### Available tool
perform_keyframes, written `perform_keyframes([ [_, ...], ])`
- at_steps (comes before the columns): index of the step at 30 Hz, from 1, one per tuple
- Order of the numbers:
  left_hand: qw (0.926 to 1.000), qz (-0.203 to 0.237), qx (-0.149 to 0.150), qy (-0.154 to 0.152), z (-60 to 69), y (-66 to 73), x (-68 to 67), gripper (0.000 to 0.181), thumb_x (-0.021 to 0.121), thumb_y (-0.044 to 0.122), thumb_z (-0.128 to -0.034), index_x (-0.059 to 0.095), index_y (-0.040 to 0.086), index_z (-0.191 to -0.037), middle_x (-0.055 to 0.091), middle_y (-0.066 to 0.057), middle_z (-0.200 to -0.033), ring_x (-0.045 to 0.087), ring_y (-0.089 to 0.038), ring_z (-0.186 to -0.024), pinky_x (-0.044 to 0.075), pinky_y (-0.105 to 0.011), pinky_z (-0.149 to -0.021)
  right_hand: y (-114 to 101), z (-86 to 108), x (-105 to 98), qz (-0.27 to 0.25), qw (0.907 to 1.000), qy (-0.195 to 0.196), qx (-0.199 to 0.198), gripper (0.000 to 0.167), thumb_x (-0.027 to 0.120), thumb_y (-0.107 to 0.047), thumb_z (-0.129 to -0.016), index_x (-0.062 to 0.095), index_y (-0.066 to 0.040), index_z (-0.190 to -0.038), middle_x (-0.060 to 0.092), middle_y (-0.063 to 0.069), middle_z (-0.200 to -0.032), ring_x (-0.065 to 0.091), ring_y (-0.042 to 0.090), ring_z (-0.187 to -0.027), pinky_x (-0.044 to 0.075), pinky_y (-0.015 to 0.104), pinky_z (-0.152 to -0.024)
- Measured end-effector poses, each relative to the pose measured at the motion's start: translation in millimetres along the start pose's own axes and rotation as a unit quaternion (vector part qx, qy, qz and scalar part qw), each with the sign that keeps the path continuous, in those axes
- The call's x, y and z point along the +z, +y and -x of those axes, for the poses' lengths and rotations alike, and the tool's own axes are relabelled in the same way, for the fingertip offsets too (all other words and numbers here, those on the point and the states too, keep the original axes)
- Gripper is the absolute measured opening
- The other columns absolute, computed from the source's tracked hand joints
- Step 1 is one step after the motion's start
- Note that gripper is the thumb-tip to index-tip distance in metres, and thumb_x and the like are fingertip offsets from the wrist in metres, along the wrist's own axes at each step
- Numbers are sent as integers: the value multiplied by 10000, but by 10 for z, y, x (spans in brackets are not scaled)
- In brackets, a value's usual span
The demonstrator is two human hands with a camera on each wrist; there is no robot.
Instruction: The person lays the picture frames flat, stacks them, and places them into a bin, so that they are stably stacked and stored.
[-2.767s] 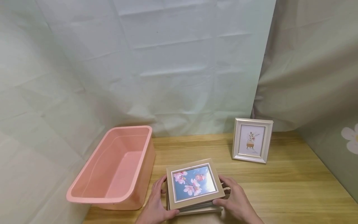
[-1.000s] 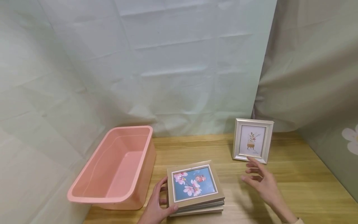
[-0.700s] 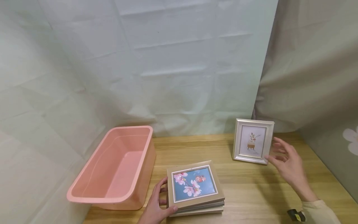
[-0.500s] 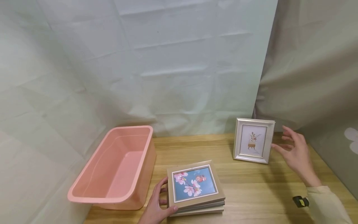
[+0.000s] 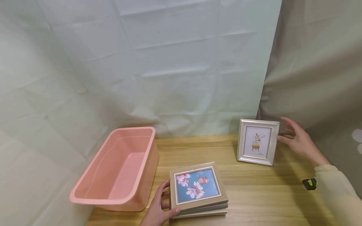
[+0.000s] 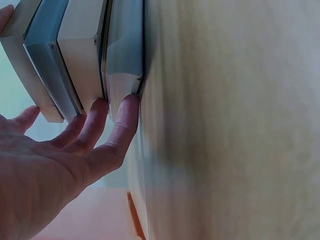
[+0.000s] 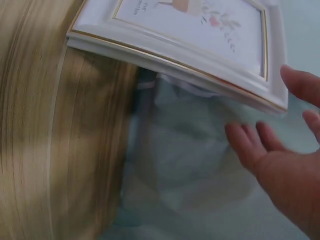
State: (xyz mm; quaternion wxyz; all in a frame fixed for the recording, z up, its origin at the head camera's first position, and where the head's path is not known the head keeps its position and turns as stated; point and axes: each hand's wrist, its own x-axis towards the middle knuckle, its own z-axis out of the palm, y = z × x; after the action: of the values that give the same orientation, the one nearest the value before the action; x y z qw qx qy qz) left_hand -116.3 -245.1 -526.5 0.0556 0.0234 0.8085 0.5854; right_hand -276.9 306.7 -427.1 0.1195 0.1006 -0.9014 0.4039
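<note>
Several picture frames lie in a stack on the table; the top one (image 5: 198,185) has a tan border and a print of pink blossoms. My left hand (image 5: 158,204) grips the stack's near left corner, thumb at the front edge. In the left wrist view, its fingertips touch the side of the stacked frames (image 6: 80,55). A silvery-white picture frame (image 5: 258,142) with a plant print stands upright at the back right. My right hand (image 5: 299,141) is at its right edge, fingers spread. In the right wrist view, the thumb is close to the white frame's edge (image 7: 175,60); contact is unclear.
A pink plastic bin (image 5: 144,185) stands on the left of the wooden table (image 5: 195,150), with nothing visible inside. Pale cloth (image 5: 181,78) hangs behind and at both sides. A black object (image 5: 309,184) with a yellow mark sits at the right sleeve.
My right hand has left the stack and moved right and away to the upright frame's right side. My left hand has stayed at the stack.
</note>
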Motion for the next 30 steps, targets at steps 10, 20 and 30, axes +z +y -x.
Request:
perform_keyframes([
  [10, 10000, 49, -46, 48, 28, -5, -17, 1075, 929, 138, -756, 381, 221, -1678, 434, -205, -1648, 582, -185, -1261, 606, -279, -837, 189, -76, 13, -456, 9981, -404, -44, 716, 604, -84, -1107, 260, -125, -1735, 499, 356, -1510, 462, -273, -1098, 451, 3, -837],
  [20, 9999, 102, -87, 38, 74, 8, -19, 1069, 921, 136, -761, 385, 237, -1680, 443, -200, -1646, 586, -111, -1237, 598, -280, -844, 256, -191, 27, -692, 9950, -712, -133, 597, 603, -41, -1096, 405, -44, -1659, 528, -342, -1300, 507, -257, -1128, 522, 60, -880],
  [30, 9998, 71, -196, -34, 108, 34, -7, 1081, 927, 137, -760, 376, 247, -1683, 444, -195, -1651, 569, -219, -1286, 591, -283, -856, 227, -243, -96, -1373, 9802, -1335, 507, 571, 664, -80, -1076, 493, -104, -1621, 674, -369, -1148, 756, -15, -985, 685, 344, -808],
])
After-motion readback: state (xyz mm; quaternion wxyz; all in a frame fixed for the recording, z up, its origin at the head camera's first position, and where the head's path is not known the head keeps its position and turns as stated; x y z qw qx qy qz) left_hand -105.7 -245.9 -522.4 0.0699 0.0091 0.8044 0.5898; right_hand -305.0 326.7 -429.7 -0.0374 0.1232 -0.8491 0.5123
